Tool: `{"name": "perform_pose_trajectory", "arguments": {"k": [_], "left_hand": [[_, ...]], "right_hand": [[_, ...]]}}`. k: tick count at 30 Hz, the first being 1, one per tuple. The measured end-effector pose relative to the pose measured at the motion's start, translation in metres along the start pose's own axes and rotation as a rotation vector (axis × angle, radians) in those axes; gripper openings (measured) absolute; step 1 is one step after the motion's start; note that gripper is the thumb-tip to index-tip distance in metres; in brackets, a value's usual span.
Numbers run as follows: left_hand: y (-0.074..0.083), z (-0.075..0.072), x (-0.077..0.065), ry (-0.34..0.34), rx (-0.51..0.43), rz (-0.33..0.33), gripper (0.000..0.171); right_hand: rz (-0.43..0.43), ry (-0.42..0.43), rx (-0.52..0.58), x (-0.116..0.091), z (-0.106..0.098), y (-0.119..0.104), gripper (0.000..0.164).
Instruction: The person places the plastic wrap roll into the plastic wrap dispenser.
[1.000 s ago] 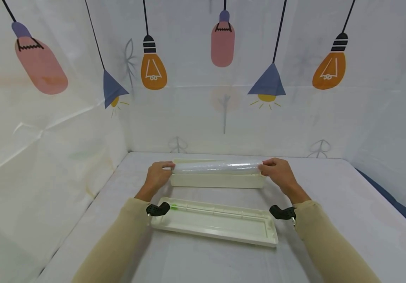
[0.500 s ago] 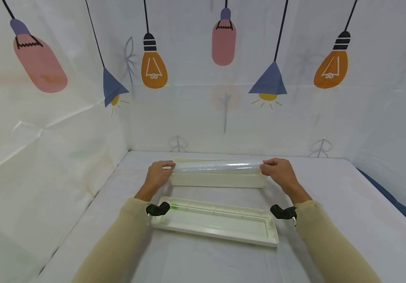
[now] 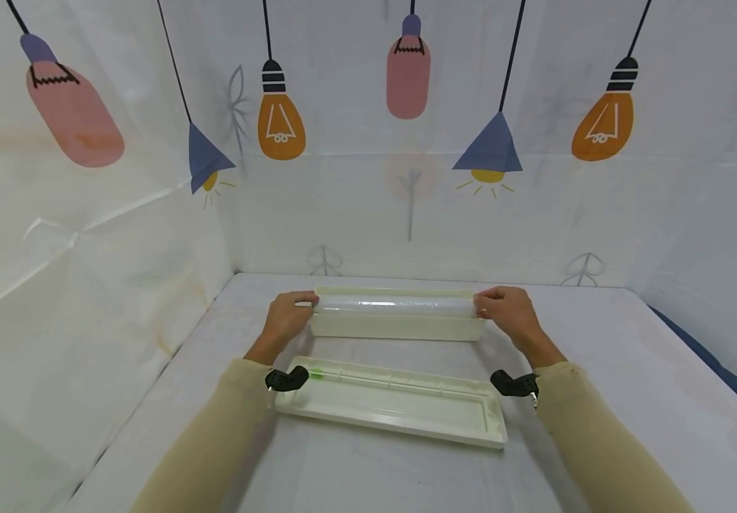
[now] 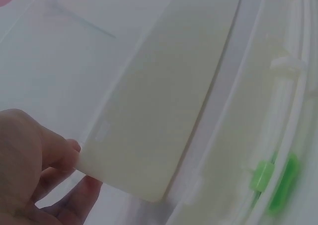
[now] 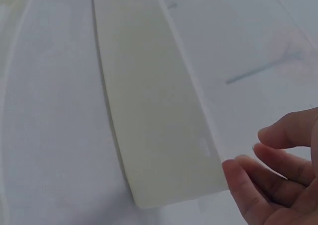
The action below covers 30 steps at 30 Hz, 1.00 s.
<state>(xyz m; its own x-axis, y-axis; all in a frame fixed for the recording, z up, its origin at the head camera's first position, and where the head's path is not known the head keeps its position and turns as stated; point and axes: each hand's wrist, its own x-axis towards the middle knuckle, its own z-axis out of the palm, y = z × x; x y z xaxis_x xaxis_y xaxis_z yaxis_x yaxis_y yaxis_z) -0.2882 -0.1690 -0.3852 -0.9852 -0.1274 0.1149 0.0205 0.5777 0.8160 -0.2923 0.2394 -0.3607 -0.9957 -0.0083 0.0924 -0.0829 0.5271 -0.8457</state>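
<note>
A cling film roll lies level inside a long cream dispenser box at the back of the table. My left hand is at the box's left end; in the left wrist view its thumb and finger grip the end wall's rim. At the right end is my right hand, its fingertips by the box corner, thumb and fingers loosely bent with nothing visible between them in the right wrist view. The roll's ends are hidden by the hands and box walls. The matching lid lies inside up in front, with a green slide cutter on its rail.
The table has a white cover. Behind it hangs a white sheet printed with lamps and bulbs, with another along the left side. The lid lies between my forearms, close to both wrists.
The roll's right end, raised above the box rim before, has come down so that the roll lies level in the box. My right hand has shifted slightly; my left hand hardly moves.
</note>
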Motion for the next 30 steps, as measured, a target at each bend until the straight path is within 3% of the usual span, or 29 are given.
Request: {"name": "perform_pose_trajectory", "arguments": {"k": [11,19,30], "left_hand": [[-0.003,-0.002,-0.005,0.001,-0.052,-0.028,0.039],[-0.005,-0.01,-0.011,-0.05,-0.121,-0.038,0.039],[-0.008,-0.021,-0.04,-0.087,-0.097,-0.038,0.036]], "right_hand": [[-0.059,-0.028,0.085,-0.008,-0.001,0.008,0.043],[-0.103,-0.025,0.159,-0.016,-0.004,0.013,0.044],[-0.072,-0.088,0.201,-0.042,-0.011,0.025,0.047]]}}
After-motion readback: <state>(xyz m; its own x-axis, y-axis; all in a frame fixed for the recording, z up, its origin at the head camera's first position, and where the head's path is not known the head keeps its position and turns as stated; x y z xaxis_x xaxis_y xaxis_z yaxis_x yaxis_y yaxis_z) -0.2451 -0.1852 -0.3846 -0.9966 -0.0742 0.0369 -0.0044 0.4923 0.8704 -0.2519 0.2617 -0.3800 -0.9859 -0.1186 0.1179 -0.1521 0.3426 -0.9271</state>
